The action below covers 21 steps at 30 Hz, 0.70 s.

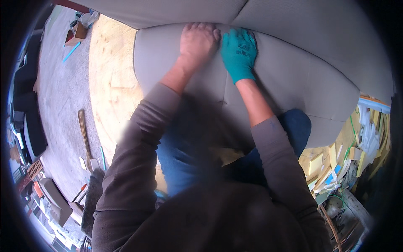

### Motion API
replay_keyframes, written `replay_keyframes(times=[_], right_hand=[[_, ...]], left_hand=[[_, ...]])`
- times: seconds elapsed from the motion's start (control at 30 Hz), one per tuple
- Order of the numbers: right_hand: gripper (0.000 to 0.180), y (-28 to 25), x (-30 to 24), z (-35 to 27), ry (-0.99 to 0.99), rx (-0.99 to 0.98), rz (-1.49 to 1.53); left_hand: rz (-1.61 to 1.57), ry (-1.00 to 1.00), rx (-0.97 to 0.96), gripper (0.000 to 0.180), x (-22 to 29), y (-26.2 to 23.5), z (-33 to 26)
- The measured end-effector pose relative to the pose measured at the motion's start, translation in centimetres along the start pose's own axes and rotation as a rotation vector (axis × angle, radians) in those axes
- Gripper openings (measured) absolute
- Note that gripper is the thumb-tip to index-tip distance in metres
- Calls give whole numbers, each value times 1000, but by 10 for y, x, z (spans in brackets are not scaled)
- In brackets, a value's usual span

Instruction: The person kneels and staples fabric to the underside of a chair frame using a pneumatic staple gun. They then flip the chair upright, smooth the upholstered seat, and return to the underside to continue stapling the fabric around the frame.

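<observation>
A grey upholstered seat cushion (289, 75) lies in front of me, against a taller grey backrest (294, 21). At the seam between them my bare left hand (199, 41) is closed, knuckles up, with its fingers curled over the cushion's far edge. Just right of it my right hand (239, 52), in a teal knit glove, rests on the same edge with its fingers bent down into the seam. The fingertips of both hands are hidden. Both arms reach forward almost straight, and my knees are against the cushion's near side.
A pale plywood sheet (113, 84) lies under the seat on the left. On the grey floor are a wooden-handled brush (82, 130) and a small open box (75, 34). Wood offcuts (317, 164) and a white plastic sheet (369, 134) are heaped at the right.
</observation>
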State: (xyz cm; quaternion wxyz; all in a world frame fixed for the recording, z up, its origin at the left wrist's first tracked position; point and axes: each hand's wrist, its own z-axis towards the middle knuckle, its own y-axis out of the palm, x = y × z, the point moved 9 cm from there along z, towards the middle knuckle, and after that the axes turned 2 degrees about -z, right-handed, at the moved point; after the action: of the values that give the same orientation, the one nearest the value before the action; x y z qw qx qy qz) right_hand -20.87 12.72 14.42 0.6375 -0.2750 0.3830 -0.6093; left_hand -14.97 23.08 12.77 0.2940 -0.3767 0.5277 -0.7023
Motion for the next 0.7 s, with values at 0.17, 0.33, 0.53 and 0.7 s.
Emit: replay_keyframes(times=[0.17,0.33,0.53,0.7], right_hand=[[19,24,-25,7,2,-68,60],[15,26,-42,10,-21,-9,256],[13,34,-73,14,-85,-68,336],[16,43,-103,15,-165,-88,373]], left_hand=[[6,41,257,39,-16,-20,-10],[32,-79,183,41,-45,-5,-11],[-57,-225,344,33,-82,-16,-27],[-110,-297,484,29,-102,-27,-44]])
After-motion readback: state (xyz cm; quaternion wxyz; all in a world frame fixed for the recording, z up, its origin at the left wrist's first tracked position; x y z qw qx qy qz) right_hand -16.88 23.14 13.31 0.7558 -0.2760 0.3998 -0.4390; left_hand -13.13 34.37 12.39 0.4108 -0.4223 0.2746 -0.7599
